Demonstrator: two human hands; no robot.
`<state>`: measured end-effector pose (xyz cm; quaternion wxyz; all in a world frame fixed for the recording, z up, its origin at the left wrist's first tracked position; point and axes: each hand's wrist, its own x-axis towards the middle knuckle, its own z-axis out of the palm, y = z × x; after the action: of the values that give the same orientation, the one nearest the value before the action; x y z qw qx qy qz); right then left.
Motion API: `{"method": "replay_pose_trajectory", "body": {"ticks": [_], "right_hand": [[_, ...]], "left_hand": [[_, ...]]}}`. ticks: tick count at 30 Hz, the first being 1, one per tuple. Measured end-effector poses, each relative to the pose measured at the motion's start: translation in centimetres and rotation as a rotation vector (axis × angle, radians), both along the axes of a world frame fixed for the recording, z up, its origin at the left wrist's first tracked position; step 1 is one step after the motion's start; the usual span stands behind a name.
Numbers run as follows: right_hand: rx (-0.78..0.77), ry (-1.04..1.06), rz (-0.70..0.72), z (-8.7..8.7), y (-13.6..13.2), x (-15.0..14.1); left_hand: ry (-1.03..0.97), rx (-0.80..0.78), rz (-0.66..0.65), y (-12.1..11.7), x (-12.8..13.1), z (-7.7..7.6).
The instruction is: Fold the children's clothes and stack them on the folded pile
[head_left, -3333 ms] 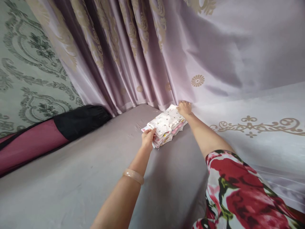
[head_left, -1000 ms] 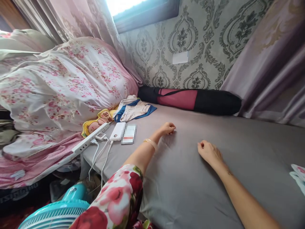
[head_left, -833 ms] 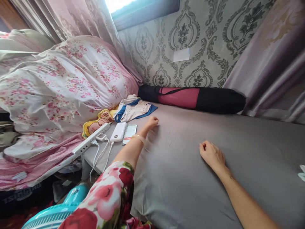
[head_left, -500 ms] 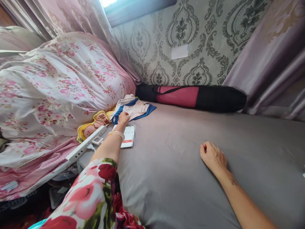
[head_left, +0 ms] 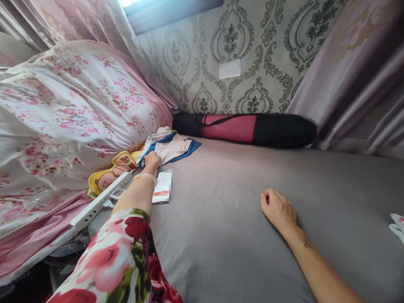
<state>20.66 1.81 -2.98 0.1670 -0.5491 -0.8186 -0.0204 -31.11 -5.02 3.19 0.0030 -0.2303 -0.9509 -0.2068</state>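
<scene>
A crumpled white-and-blue garment [head_left: 176, 147] lies at the left side of the grey bed sheet [head_left: 221, 244]. At its near left corner is my left hand [head_left: 152, 160], fingers closed on the cloth; the fingertips are partly hidden. A pale bangle circles that wrist. Just below it lies a phone [head_left: 162, 185] with a lit white screen, partly covered by the forearm. My right hand [head_left: 279, 210] rests on the sheet to the right, its fingers curled together with nothing visible in them.
A white power strip [head_left: 101, 202] with plugs runs along the bed's left edge, beside a yellow cartoon cushion [head_left: 110, 174]. A black-and-pink long bag [head_left: 230, 128] lies against the wall. Folded cloth [head_left: 398, 225] shows at the far right edge.
Both hands earlier held a stack of folded cloths by the curtain, now almost out of view. My left hand has since moved left across the bed to the garment. My right hand stays resting.
</scene>
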Motion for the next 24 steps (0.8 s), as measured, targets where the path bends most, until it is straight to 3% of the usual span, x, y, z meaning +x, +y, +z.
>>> {"method": "replay_pose_trajectory", "body": {"ticks": [13, 19, 24], "right_hand": [[-0.037, 0.027, -0.014, 0.7, -0.5, -0.1], [-0.029, 0.020, -0.001, 0.6, -0.4, -0.1], [-0.016, 0.009, 0.000, 0.6, -0.5, -0.1]], "left_hand": [[0.032, -0.052, 0.001, 0.1, 1.0, 0.9], [0.124, 0.041, -0.117, 0.8, 2.0, 2.0], [0.032, 0.089, -0.234, 2.0, 2.3, 2.5]]}}
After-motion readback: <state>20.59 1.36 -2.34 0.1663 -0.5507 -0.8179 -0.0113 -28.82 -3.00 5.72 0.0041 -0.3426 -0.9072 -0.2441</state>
